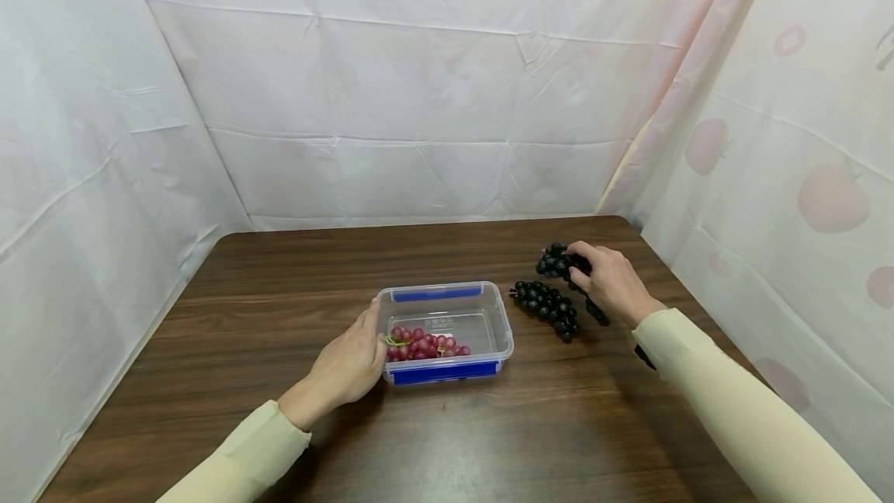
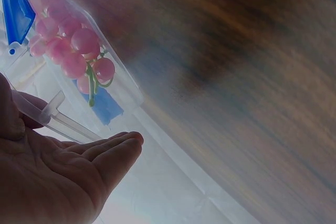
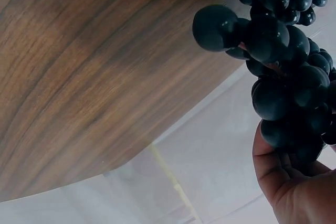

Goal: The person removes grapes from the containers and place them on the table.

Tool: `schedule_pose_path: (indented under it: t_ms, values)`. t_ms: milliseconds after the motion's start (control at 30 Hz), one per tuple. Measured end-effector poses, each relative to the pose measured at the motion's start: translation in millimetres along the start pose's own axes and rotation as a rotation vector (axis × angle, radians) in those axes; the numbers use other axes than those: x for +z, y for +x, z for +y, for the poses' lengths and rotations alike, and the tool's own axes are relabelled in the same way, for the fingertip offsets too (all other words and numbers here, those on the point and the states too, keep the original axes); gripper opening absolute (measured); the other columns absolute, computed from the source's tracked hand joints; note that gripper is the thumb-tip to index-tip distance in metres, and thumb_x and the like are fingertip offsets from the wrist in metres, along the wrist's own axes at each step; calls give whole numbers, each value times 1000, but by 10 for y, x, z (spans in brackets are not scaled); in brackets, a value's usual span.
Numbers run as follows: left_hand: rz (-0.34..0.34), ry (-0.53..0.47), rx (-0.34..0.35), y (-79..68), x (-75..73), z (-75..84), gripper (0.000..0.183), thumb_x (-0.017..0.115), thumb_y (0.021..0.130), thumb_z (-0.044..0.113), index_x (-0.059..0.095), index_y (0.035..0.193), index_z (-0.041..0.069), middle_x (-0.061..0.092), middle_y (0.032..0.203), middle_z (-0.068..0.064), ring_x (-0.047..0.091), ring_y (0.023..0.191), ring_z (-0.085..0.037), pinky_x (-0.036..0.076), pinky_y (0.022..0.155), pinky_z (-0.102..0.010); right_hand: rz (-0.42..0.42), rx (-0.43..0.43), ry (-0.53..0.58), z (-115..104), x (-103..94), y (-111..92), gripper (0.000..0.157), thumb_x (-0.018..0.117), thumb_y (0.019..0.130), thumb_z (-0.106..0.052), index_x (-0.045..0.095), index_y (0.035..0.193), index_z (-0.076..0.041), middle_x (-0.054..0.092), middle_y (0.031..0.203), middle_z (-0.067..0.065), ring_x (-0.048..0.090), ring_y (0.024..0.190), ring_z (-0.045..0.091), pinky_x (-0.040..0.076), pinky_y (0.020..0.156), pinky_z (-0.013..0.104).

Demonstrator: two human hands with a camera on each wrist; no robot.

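A clear plastic food container with blue clips stands lidless in the head view, a bunch of red grapes lying in its near left part. My left hand rests against the container's left side, its fingers extended along the wall in the left wrist view. To the right, my right hand grips a bunch of black grapes between thumb and fingers. The right wrist view has this held bunch close up, partly covering the fingers. A second bunch of black grapes lies between the container and that hand.
Everything is on a dark wood-grain table. White cloth hangs behind the far edge and along both sides, with faint fruit prints on the right.
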State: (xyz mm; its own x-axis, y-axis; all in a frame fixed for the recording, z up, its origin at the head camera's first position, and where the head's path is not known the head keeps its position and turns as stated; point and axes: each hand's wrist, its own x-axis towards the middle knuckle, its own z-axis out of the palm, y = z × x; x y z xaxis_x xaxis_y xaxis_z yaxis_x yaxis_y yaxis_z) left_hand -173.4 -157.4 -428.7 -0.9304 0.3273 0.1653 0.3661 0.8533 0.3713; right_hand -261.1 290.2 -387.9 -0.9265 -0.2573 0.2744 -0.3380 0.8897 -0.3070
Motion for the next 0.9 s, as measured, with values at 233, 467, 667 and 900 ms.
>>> schedule_pose_path:
  t_ms: [233,467,667,900]
  values:
    - [8,1,7,2,1,8,64,43,106,18,20,158,-11,40,155,-31,49,137,-42,47,106,-55,0,27,-12,61,19,-13,38,63,102,-19,57,139,-13,66,102,15,46,55,19,41,57,39]
    - [13,4,9,3,15,-6,64,43,106,17,20,158,-11,41,154,-32,49,137,-42,46,106,-55,-18,42,-12,86,37,-22,38,62,102,-20,57,139,-11,63,90,12,45,52,19,40,54,38]
    - [-4,-3,2,12,27,-18,65,42,107,19,18,159,-10,40,155,-31,48,138,-41,46,107,-54,-17,53,-4,118,48,-32,37,61,103,-18,57,138,-9,56,77,8,42,49,19,37,50,36]
    - [-6,-4,-5,7,19,-20,65,43,106,19,19,159,-10,40,156,-30,47,139,-41,44,108,-54,-16,64,-12,186,74,-40,38,62,102,-17,57,139,-7,60,80,9,41,47,19,36,49,35]
